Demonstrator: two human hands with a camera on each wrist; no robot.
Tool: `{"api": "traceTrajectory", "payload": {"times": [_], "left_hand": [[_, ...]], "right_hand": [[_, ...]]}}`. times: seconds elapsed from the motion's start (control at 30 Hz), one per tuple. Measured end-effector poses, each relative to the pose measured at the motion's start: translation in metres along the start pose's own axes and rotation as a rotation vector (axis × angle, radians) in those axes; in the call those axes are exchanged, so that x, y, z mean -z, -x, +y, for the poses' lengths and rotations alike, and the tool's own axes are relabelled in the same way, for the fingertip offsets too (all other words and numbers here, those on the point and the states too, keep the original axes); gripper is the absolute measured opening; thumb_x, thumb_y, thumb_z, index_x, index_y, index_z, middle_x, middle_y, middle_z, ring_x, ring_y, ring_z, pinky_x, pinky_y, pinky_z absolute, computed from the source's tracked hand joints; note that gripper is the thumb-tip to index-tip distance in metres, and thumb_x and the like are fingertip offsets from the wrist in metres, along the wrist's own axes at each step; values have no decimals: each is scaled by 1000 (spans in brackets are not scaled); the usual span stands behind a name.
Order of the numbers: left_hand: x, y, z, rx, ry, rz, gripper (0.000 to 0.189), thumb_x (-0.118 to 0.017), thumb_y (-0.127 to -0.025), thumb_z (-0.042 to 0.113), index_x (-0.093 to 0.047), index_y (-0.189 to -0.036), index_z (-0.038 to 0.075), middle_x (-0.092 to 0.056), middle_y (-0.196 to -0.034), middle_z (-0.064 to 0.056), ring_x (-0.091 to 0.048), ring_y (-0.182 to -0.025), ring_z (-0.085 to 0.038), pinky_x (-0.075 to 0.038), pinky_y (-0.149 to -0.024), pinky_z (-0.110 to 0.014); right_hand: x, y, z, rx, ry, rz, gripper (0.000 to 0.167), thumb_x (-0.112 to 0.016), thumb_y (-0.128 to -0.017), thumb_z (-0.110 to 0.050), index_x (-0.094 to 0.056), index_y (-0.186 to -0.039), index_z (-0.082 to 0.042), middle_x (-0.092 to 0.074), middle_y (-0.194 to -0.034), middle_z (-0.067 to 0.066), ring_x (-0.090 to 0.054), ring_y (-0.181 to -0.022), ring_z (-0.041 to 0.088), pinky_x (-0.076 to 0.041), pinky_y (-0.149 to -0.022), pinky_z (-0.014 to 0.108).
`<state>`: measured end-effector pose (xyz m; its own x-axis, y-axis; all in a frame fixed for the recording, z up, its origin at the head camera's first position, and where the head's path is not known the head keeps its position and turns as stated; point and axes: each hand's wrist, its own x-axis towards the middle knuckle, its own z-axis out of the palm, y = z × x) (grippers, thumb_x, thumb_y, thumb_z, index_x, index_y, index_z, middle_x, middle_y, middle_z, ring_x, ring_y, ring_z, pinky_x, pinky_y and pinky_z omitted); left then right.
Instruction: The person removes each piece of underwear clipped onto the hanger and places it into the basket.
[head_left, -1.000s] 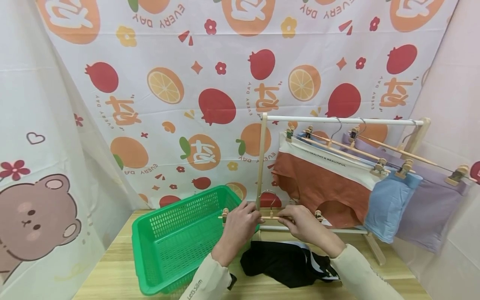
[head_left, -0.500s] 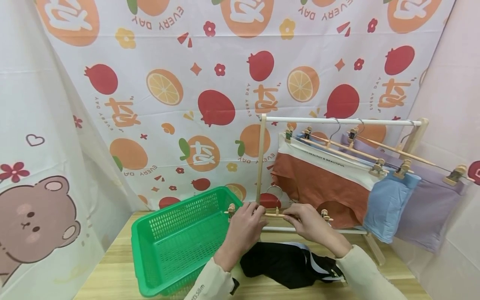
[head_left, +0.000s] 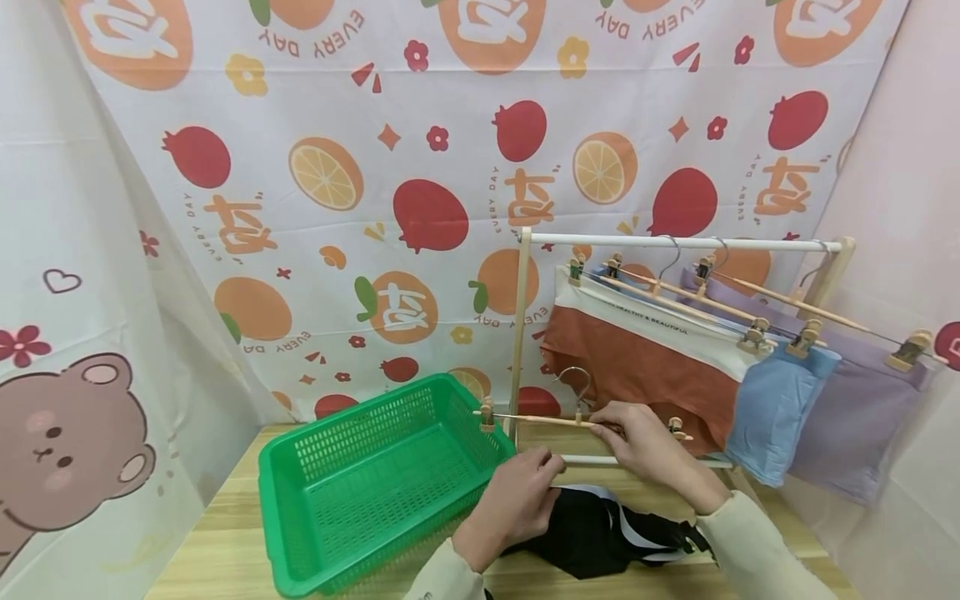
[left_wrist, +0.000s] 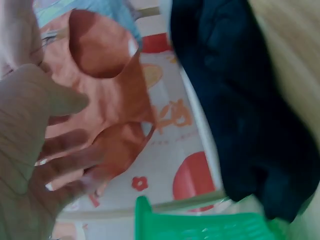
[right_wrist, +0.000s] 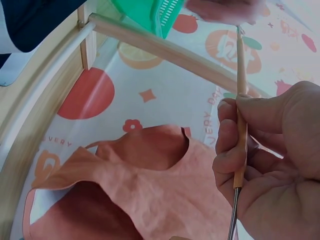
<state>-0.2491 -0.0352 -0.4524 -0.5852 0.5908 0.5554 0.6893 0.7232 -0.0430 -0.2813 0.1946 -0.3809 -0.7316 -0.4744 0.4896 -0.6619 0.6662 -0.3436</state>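
My right hand (head_left: 648, 446) pinches the wooden bar of a clip hanger (head_left: 543, 419) between thumb and fingers; its metal hook points up and a clip sits at each end. The bar (right_wrist: 242, 65) also shows in that grip in the right wrist view. My left hand (head_left: 517, 500) holds nothing, its fingers loosely bent, below the hanger and over the left part of a black garment (head_left: 581, 533) with white trim. That garment lies bunched on the table, partly hidden by the hand. The left wrist view shows the fingers (left_wrist: 70, 160) apart and blurred.
A green plastic basket (head_left: 375, 542) stands to the left. At the right, a rack with a white rail (head_left: 600, 239) bears rust-and-white briefs (head_left: 637, 358), a blue garment (head_left: 780, 425) and a lilac garment (head_left: 862, 417) on clip hangers. Printed curtains surround the wooden table (head_left: 217, 542).
My left hand has let go of the hanger and moved down toward the black garment. The hanger, still in my right hand, has shifted right and slightly up.
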Motion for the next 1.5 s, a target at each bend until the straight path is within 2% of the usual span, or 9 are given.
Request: {"api": "traceTrajectory", "payload": {"times": [0.13, 0.27, 0.47, 0.63, 0.73, 0.9, 1.07, 1.23, 1.5], "left_hand": [[-16, 1, 6, 30, 25, -200, 25, -74, -91, 29, -59, -110, 21, -57, -91, 5, -55, -69, -9, -42, -53, -22], [-31, -1, 12, 73, 34, -361, 34, -74, -92, 35, -57, -118, 23, -57, -93, 2, -56, -69, -11, -41, -52, -24], [-49, -5, 22, 118, -1, -557, 62, -75, -90, 44, -45, -145, 43, -63, -125, 5, -67, -99, -14, -56, -71, -31], [-57, -3, 31, 153, -20, -665, 77, -77, -88, 42, -32, -148, 58, -60, -139, 6, -66, -111, -14, -58, -77, -33], [-60, -2, 34, 142, -74, -674, 85, -79, -87, 36, -26, -149, 62, -61, -136, 8, -65, -111, -13, -57, -75, -31], [-66, -6, 33, 124, -98, -693, 91, -79, -88, 27, -22, -150, 63, -62, -130, 7, -65, -108, -14, -57, -74, -31], [-74, -9, 31, 137, -39, -710, 73, -77, -91, 19, -39, -142, 55, -65, -123, 5, -67, -101, -16, -57, -75, -31], [-77, -8, 30, 119, -17, -653, 45, -75, -92, 20, -55, -125, 43, -69, -116, 6, -68, -93, -17, -57, -72, -32], [-85, -5, 29, 88, 11, -549, 35, -73, -92, 11, -65, -116, 34, -71, -109, 2, -69, -86, -17, -57, -72, -30]], "right_hand": [[2, 1, 2, -36, 15, 2, 7, -71, -94, -11, -76, -97, -14, -74, -94, -2, -63, -78, 3, -51, -67, 23], [3, 3, 5, -57, 9, -14, 7, -70, -95, -11, -75, -96, -17, -74, -94, -1, -63, -78, 2, -51, -67, 23], [4, 7, 11, -69, 9, -16, 8, -70, -95, -10, -74, -96, -17, -74, -93, -2, -60, -75, -1, -50, -64, 23], [5, 12, 14, -85, 7, -29, 6, -70, -95, -11, -75, -97, -13, -74, -92, -4, -60, -75, -1, -49, -64, 23], [7, 13, 16, -87, 2, -28, 7, -70, -95, -9, -75, -96, -13, -74, -92, -1, -60, -74, 0, -49, -64, 23], [10, 13, 19, -78, -9, -11, 9, -70, -94, -7, -74, -94, -16, -74, -89, 0, -57, -70, -1, -47, -62, 22], [12, 13, 20, -69, -16, 1, 9, -71, -93, -6, -74, -93, -15, -72, -87, -2, -53, -69, -4, -46, -61, 22], [14, 13, 22, -110, -16, -5, 11, -71, -93, -6, -74, -93, -16, -71, -86, -4, -52, -67, -3, -46, -60, 21], [15, 13, 21, -110, -29, -22, 10, -69, -94, -7, -73, -95, -16, -71, -88, -4, -52, -67, -3, -46, -59, 22]]}}
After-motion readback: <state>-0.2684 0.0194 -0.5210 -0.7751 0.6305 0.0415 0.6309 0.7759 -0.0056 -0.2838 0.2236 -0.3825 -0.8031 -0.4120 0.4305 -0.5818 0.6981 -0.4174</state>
